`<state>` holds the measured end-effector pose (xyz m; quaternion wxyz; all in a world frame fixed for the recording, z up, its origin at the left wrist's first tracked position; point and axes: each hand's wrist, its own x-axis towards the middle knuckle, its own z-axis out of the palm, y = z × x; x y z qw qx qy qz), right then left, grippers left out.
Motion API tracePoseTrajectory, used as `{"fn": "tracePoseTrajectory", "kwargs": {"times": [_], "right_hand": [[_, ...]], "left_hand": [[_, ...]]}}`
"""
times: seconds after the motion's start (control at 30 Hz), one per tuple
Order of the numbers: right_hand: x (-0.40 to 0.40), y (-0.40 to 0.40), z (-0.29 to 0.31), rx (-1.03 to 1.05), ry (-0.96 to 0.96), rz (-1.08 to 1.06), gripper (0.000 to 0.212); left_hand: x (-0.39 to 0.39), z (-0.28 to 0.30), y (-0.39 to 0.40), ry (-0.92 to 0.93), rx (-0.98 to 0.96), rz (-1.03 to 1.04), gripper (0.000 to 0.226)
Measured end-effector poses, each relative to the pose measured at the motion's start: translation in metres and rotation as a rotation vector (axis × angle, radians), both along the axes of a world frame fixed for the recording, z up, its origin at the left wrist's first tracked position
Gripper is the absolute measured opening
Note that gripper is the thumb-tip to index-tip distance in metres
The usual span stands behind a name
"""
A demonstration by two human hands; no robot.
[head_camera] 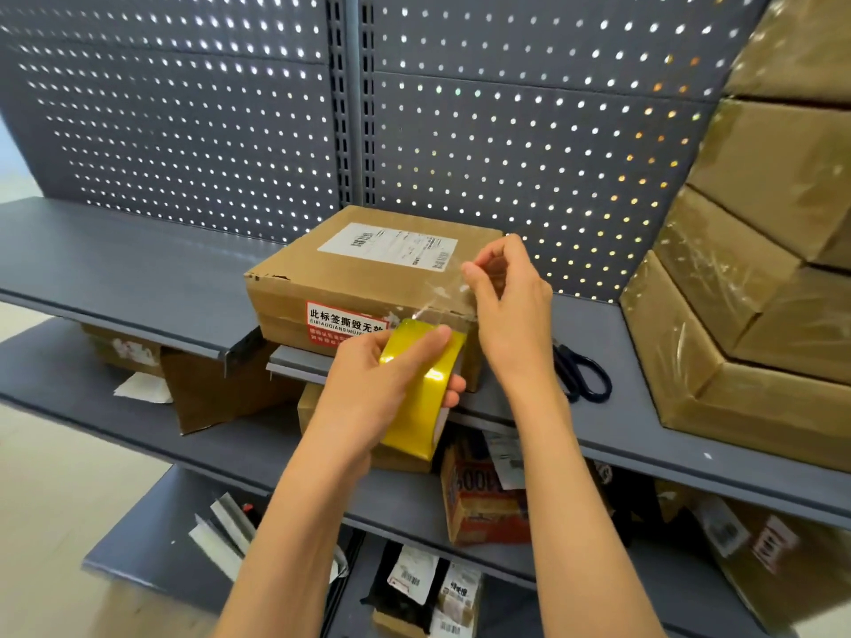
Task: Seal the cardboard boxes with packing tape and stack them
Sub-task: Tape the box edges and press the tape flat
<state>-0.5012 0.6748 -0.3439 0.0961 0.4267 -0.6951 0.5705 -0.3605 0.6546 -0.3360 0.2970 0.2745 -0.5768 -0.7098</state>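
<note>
A closed cardboard box (pixel 368 274), bearing a white shipping label (pixel 389 246) on top and a red sticker (pixel 343 324) on its front face, sits at the front edge of the upper grey shelf (pixel 115 264); what it contains is hidden. The left hand (pixel 382 379) grips a roll of yellow packing tape (pixel 421 389) just in front of the box. The right hand (pixel 506 310) pinches the clear tape end (pixel 442 292) over the box's near right corner. Black scissors (pixel 582 373) lie on the shelf right of the box. Taped boxes (pixel 737 292) are stacked at the shelf's right end. Behind stands a grey pegboard (pixel 184 108). Lower shelves (pixel 276 453) hold assorted parcels.
</note>
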Motion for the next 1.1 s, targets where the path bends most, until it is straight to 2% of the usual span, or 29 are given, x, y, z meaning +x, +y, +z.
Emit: {"fn": "tracePoseTrajectory", "kwargs": {"times": [0.47, 0.67, 0.73, 0.87, 0.97, 1.07, 1.1], "right_hand": [[-0.018, -0.012, -0.007, 0.154, -0.086, 0.025, 0.009], [-0.017, -0.013, -0.010, 0.275, 0.002, -0.062, 0.006], [-0.020, -0.012, -0.009, 0.296, -0.058, -0.069, 0.014], [-0.032, -0.014, -0.006, 0.279, -0.238, -0.018, 0.046], [-0.033, -0.016, -0.011, 0.224, -0.272, 0.035, 0.029], [-0.030, -0.016, -0.018, 0.127, -0.163, -0.025, 0.009], [-0.030, -0.014, -0.018, 0.086, -0.117, -0.054, 0.010]], "left_hand": [[-0.012, 0.003, -0.003, -0.076, 0.010, 0.080, 0.021], [-0.012, 0.002, -0.005, -0.100, -0.009, 0.060, 0.022], [-0.010, 0.001, -0.004, -0.105, -0.016, 0.044, 0.023], [-0.005, -0.001, -0.001, -0.101, -0.023, 0.027, 0.023], [-0.004, -0.004, 0.001, -0.079, -0.041, 0.034, 0.017], [-0.006, -0.005, 0.001, -0.069, -0.054, 0.052, 0.017], [-0.007, -0.005, 0.000, -0.070, -0.051, 0.057, 0.017]]}}
